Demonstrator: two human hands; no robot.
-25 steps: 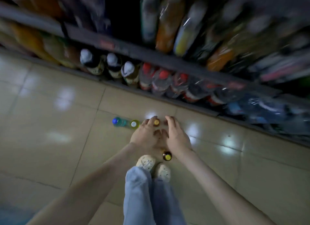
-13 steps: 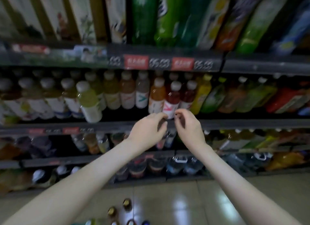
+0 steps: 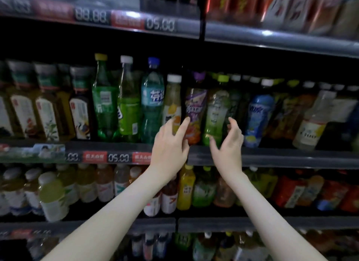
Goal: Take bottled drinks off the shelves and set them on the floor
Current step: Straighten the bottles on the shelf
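Both open, nothing gripped: left hand (image 3: 169,146) spread, index tip touching the label of the purple-cap bottle (image 3: 195,113) on the shelf (image 3: 272,155); right hand (image 3: 229,144) cupped just right of that bottle, in front of the green bottle (image 3: 215,117) next to it, not closed round it. Probable risk of knocking neighbours off the shelf edge when pulling from so tight a row, plus slip from a loose grab. Thin glossy plastic, slick film labels, rounded waisted bodies w/ ribbed screw caps, likely to dent if squeezed hard.

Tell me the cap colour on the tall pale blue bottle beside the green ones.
Dark blue: the cap shows best in the head view.
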